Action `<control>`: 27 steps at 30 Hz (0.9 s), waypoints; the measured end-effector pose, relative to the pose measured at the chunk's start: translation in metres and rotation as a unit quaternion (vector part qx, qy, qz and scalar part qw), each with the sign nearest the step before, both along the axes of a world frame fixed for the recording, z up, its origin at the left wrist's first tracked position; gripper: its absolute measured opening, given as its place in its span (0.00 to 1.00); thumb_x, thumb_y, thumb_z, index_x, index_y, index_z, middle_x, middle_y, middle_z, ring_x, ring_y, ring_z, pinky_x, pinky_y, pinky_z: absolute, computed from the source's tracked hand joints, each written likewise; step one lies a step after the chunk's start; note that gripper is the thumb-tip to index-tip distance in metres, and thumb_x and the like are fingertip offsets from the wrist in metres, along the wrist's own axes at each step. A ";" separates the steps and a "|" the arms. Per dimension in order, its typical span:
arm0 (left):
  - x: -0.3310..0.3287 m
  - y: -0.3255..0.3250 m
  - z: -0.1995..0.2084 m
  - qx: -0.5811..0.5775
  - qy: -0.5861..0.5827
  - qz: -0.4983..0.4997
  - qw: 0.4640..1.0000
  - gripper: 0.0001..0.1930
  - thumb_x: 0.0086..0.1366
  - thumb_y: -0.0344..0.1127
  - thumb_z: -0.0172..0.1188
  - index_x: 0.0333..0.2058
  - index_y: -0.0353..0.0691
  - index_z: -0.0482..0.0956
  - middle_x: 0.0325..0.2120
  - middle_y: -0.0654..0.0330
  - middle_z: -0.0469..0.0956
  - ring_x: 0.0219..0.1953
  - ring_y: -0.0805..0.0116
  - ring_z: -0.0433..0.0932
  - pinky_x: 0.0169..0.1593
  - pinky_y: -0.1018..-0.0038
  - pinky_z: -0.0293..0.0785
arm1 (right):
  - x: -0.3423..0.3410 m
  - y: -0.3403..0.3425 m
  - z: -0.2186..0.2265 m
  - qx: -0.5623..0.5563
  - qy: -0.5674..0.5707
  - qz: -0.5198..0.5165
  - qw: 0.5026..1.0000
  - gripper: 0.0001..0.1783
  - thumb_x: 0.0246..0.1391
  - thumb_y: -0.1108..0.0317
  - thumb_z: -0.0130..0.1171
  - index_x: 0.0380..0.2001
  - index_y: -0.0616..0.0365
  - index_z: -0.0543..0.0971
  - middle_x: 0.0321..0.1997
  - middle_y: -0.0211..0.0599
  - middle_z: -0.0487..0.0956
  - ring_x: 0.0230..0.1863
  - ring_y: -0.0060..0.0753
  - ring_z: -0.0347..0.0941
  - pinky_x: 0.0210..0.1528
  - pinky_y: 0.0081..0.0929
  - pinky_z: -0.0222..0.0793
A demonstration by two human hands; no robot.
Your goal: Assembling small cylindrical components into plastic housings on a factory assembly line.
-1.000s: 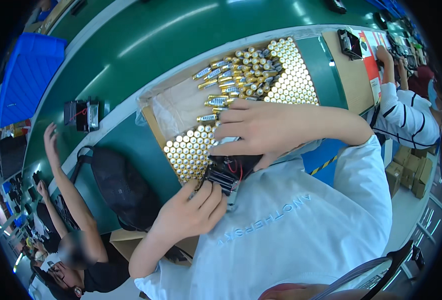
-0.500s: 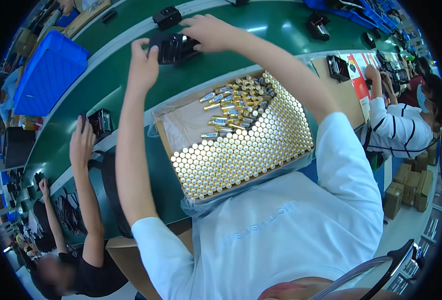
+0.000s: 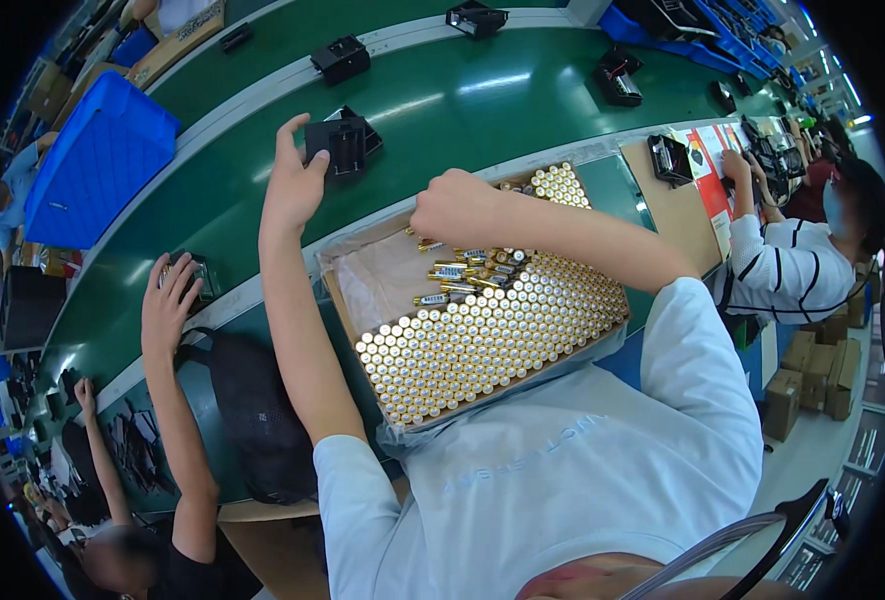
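My left hand (image 3: 296, 190) grips the near left edge of a black plastic case (image 3: 345, 146) above the green belt, its thumb on top. Slot-like hollows show in the case's upper face. Over the far part of an open carton (image 3: 341, 292) of batteries, my right hand (image 3: 455, 208) is curled with the knuckles up. Its fingertips are hidden, so I cannot see what they hold. Loose gold-and-silver batteries (image 3: 451, 272) lie on their sides beside and below that hand. Tightly packed upright batteries (image 3: 483, 335) fill the carton's near and right parts.
More black cases (image 3: 341, 60) (image 3: 477, 19) (image 3: 619, 78) stand along the green belt (image 3: 443, 100). A blue bin (image 3: 103, 160) is at the left. A co-worker's hand (image 3: 170, 300) touches a case at left; another person in stripes (image 3: 788, 255) works at right. A black bag (image 3: 258, 415) lies by my left arm.
My right hand has left the black case and come back to the batteries in the carton. My left hand still holds the case, now slightly lower and nearer.
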State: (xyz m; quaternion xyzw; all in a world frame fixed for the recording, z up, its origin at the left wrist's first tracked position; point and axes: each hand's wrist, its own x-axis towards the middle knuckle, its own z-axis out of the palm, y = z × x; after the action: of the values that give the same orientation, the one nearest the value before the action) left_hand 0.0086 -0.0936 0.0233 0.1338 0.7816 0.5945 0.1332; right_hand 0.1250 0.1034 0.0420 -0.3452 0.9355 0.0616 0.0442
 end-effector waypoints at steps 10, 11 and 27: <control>-0.013 -0.005 -0.013 0.004 0.018 0.032 0.999 0.27 0.65 0.19 0.46 0.62 0.43 0.62 0.47 0.45 0.74 0.44 0.63 0.74 0.49 0.73 0.69 | -0.004 -0.012 -0.002 -0.008 -0.121 -0.036 0.992 0.09 0.37 0.72 0.68 0.26 0.62 0.83 0.25 0.43 0.81 0.26 0.46 0.79 0.29 0.36 0.76; -0.014 -0.004 -0.013 0.010 0.016 0.033 0.999 0.26 0.64 0.19 0.46 0.61 0.43 0.62 0.48 0.45 0.74 0.44 0.63 0.74 0.49 0.73 0.69 | -0.006 -0.015 -0.001 0.002 -0.134 -0.031 0.991 0.10 0.36 0.72 0.69 0.27 0.62 0.83 0.26 0.43 0.81 0.26 0.46 0.79 0.29 0.36 0.76; -0.022 0.004 -0.029 0.266 -0.072 0.084 0.958 0.24 0.63 0.21 0.47 0.58 0.42 0.62 0.50 0.49 0.70 0.45 0.62 0.75 0.46 0.70 0.77 | -0.031 -0.035 -0.003 0.045 -0.187 0.010 0.981 0.11 0.36 0.68 0.64 0.26 0.64 0.83 0.27 0.47 0.82 0.25 0.52 0.76 0.29 0.39 0.74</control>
State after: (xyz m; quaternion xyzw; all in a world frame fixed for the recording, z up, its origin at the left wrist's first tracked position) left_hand -0.0131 -0.0892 -0.0055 0.0551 0.5919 0.7981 0.0981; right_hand 0.0944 0.0683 0.0389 -0.3578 0.9034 0.0385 0.2332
